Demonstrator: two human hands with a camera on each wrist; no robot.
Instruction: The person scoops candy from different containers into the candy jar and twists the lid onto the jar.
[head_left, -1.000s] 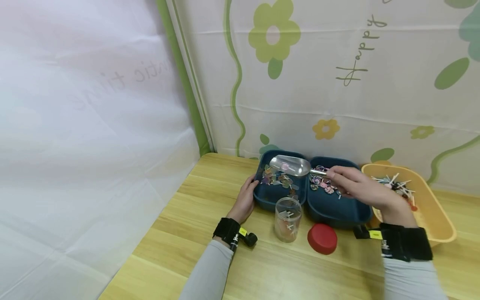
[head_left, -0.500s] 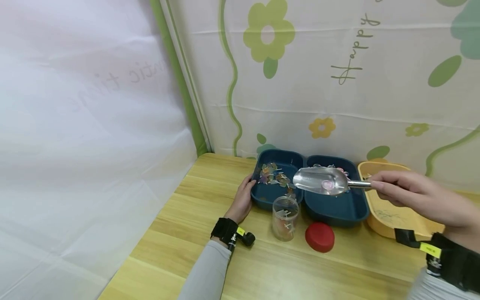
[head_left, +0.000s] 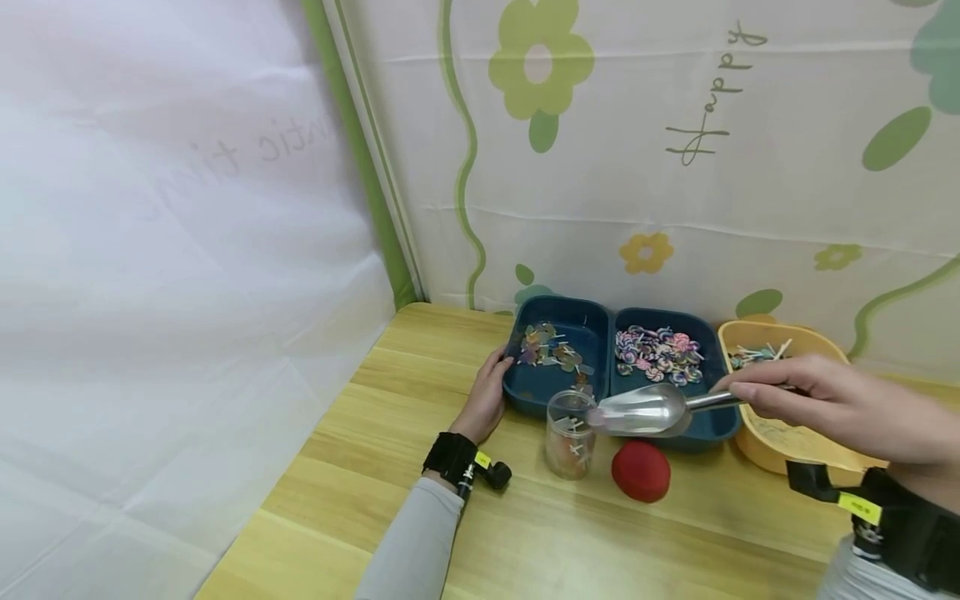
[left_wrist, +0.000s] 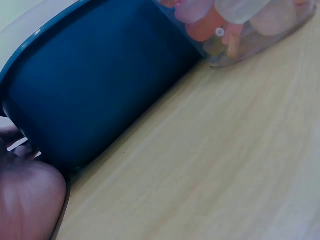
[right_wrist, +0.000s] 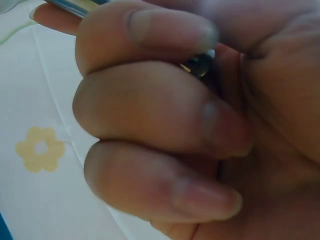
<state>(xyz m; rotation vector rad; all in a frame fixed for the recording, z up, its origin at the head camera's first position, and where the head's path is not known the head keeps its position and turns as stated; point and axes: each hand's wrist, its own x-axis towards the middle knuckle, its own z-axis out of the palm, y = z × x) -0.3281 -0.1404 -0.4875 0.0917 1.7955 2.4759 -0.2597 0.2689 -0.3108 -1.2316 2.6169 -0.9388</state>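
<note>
The head view is bright, with pale glare on the table [head_left: 577, 546] at lower centre; both wrist views are softer, dimmer.

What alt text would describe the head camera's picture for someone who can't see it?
A right hand holds a metal scoop at the mouth of a clear jar of small lollipop-like pieces. The left hand touches a blue tray; a red lid lies nearby.

Grey cloth on me here, left sleeve [head_left: 411, 546] and right sleeve [head_left: 862, 573], each meeting a broad black band, left wristband [head_left: 447, 456] and right wristband [head_left: 918, 527]. And look, small black fittings [head_left: 497, 476] jut off both, with bright yellow tags [head_left: 859, 507] and white markings [head_left: 867, 535] alongside!
</note>
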